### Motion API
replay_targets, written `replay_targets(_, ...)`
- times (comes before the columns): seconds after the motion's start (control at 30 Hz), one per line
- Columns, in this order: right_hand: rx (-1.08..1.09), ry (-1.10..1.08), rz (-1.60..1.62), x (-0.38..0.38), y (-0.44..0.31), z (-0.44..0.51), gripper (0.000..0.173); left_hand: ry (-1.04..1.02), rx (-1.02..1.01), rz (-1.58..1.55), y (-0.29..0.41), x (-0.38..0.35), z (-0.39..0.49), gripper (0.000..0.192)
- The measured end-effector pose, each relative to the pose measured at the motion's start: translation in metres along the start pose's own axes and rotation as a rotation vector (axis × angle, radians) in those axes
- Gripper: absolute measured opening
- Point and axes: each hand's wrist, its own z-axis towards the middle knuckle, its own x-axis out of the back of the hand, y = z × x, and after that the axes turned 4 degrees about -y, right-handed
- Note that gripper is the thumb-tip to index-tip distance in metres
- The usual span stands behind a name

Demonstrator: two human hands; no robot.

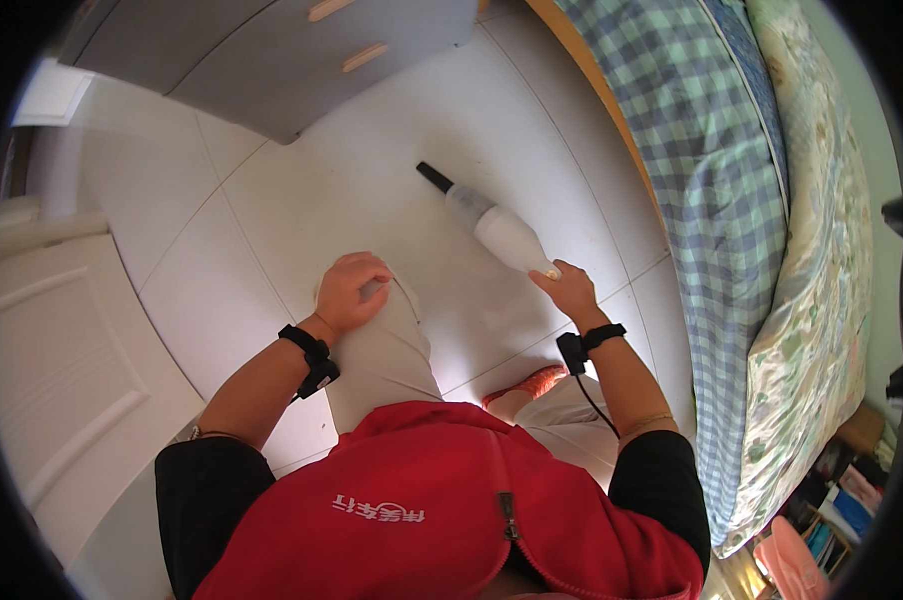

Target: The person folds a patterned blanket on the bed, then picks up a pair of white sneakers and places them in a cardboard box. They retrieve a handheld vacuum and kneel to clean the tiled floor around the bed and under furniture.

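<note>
My right hand (571, 290) grips the handle end of a white handheld vacuum cleaner (510, 238), close to a small lit spot. Its clear dust cup and black crevice nozzle point away from me, towards the upper left, over the pale tiled floor (391, 165). Whether the nozzle touches the tiles I cannot tell. My left hand (352, 291) rests on my bent knee in light trousers, fingers curled loosely, holding nothing. Black straps with small devices circle both wrists.
A grey drawer cabinet (271, 67) with wooden handles stands at the upper left. Along the right runs a bed with a checked cover (691, 172) and a floral quilt (811, 300). A white panelled door (69, 360) is at the left; a pink chair (789, 559) is at the lower right.
</note>
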Motion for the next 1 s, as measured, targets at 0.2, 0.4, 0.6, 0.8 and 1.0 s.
replay_targets(0.2,0.067,-0.080,-0.126,0.024,-0.014,0.002,0.053,0.085,0.041,-0.064,-0.004,0.014,-0.022,0.015)
replay_targets(0.4,0.298,-0.101,-0.189,-0.018,-0.114,0.037,0.051,0.026,0.008,-0.069,-0.013,0.020,-0.027,0.019)
replay_targets(0.6,0.368,-0.176,-0.231,-0.066,-0.199,0.049,0.054,-0.144,0.053,-0.096,-0.024,0.023,-0.055,0.042)
replay_targets(0.8,0.352,-0.147,-0.204,-0.056,-0.186,0.037,0.057,-0.041,0.069,-0.060,-0.023,0.029,-0.122,0.052)
replay_targets(1.0,0.381,-0.056,-0.208,-0.088,-0.195,0.045,0.062,0.027,0.109,-0.142,-0.032,0.024,-0.117,0.049)
